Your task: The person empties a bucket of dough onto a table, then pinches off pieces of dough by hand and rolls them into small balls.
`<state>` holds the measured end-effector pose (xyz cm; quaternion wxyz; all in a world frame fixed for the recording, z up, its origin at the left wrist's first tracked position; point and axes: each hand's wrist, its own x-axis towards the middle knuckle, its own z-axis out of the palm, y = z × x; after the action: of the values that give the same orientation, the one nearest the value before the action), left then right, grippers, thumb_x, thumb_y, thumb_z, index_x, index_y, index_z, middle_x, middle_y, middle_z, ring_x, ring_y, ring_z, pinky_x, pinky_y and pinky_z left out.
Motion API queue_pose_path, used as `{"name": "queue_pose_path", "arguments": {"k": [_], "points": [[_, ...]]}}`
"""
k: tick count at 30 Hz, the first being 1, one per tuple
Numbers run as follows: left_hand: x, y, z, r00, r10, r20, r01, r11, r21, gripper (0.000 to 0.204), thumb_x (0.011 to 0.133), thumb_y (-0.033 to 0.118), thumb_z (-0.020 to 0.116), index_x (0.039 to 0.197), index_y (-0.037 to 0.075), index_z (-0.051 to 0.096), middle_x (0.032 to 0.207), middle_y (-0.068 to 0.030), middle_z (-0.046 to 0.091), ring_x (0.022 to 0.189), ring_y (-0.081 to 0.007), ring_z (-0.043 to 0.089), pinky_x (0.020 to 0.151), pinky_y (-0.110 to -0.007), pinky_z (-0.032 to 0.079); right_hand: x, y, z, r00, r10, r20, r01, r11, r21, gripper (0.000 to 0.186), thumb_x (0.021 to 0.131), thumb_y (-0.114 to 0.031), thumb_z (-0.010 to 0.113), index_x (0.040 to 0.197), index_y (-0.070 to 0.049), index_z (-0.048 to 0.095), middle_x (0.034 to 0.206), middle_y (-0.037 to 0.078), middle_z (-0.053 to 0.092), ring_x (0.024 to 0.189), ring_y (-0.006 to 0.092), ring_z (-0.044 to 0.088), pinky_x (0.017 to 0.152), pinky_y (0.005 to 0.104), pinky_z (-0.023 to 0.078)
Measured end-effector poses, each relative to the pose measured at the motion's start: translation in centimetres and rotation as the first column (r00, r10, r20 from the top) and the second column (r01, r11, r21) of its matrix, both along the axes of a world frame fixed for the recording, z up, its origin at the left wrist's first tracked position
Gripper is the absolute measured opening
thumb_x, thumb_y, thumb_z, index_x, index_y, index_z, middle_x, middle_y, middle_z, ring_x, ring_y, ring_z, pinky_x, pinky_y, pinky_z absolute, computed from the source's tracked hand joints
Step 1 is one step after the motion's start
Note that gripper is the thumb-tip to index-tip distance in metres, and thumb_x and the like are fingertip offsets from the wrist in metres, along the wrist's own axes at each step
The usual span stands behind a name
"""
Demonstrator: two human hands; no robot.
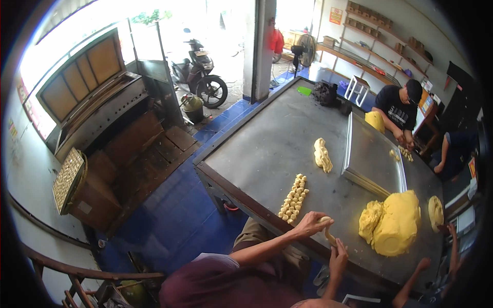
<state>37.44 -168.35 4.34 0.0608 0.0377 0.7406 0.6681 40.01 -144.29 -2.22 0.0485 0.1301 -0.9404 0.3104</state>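
My left hand (313,224) is closed on the upper end of a pale dough rope (329,236), near the front edge of the metal table (246,154). My right hand (337,256), below and to the right, has its fingers curled on the rope's lower end. Left of my hands lie rows of several small dough balls (292,200). To the right sits a large yellow dough mound (395,223), and farther back is an elongated dough piece (322,154).
Stacked trays (375,149) lie right of center. A co-worker (395,108) handles dough pieces across the table; others' arms (405,287) reach in at right. A dark heap (325,92) sits at the far edge. An oven (97,118) stands left, a scooter (200,77) beyond the doorway.
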Motion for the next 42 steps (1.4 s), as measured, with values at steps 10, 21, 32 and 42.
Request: {"name": "queue_pose_path", "arguments": {"k": [10, 21, 32, 42], "points": [[2.3, 0.4, -0.9, 0.993, 0.000, -0.114, 0.033, 0.957, 0.288, 0.034, 0.096, 0.035, 0.059, 0.106, 0.003, 0.064, 0.102, -0.0068, 0.064, 0.086, -0.0144, 0.058, 0.073, -0.030, 0.047, -1.7, -4.2, 2.0, 0.990, -0.076, -0.118, 0.072, 0.997, -0.040, 0.029, 0.088, -0.004, 0.053, 0.112, -0.004, 0.068, 0.117, 0.013, 0.066, 0.112, 0.0284, 0.060, 0.117, 0.0506, 0.017], [2.3, 4.0, -7.8, 0.887, 0.177, -0.427, -0.261, 0.954, -0.149, 0.026, 0.101, 0.028, 0.046, 0.095, 0.004, 0.053, 0.082, -0.0130, 0.053, 0.084, -0.0293, 0.050, 0.088, -0.044, 0.030, -3.1, -4.3, -4.3, 0.844, -0.421, -0.332, 0.341, 0.899, -0.273, 0.025, 0.094, -0.005, 0.051, 0.113, 0.004, 0.065, 0.099, 0.016, 0.056, 0.092, 0.0306, 0.058, 0.084, 0.0382, 0.049], [1.3, 3.4, -9.7, 0.899, 0.147, -0.413, -0.192, 0.979, -0.071, 0.028, 0.099, 0.026, 0.052, 0.112, 0.001, 0.055, 0.098, -0.0162, 0.057, 0.100, -0.0315, 0.054, 0.102, -0.046, 0.031, -2.8, -5.5, -3.6, 0.852, -0.503, -0.147, 0.397, 0.803, -0.445, 0.027, 0.098, -0.010, 0.049, 0.115, 0.005, 0.065, 0.104, 0.018, 0.069, 0.094, 0.0261, 0.067, 0.083, 0.0346, 0.052], [1.7, 2.6, -8.8, 0.943, 0.221, -0.248, -0.189, 0.971, 0.145, 0.028, 0.101, 0.028, 0.049, 0.102, 0.000, 0.055, 0.086, -0.0166, 0.054, 0.079, -0.0306, 0.055, 0.072, -0.040, 0.044, -3.1, -6.3, -3.7, 0.932, -0.192, -0.309, 0.155, 0.978, -0.140, 0.025, 0.093, -0.014, 0.056, 0.102, 0.006, 0.068, 0.102, 0.017, 0.065, 0.097, 0.0310, 0.058, 0.087, 0.0397, 0.048]]}}
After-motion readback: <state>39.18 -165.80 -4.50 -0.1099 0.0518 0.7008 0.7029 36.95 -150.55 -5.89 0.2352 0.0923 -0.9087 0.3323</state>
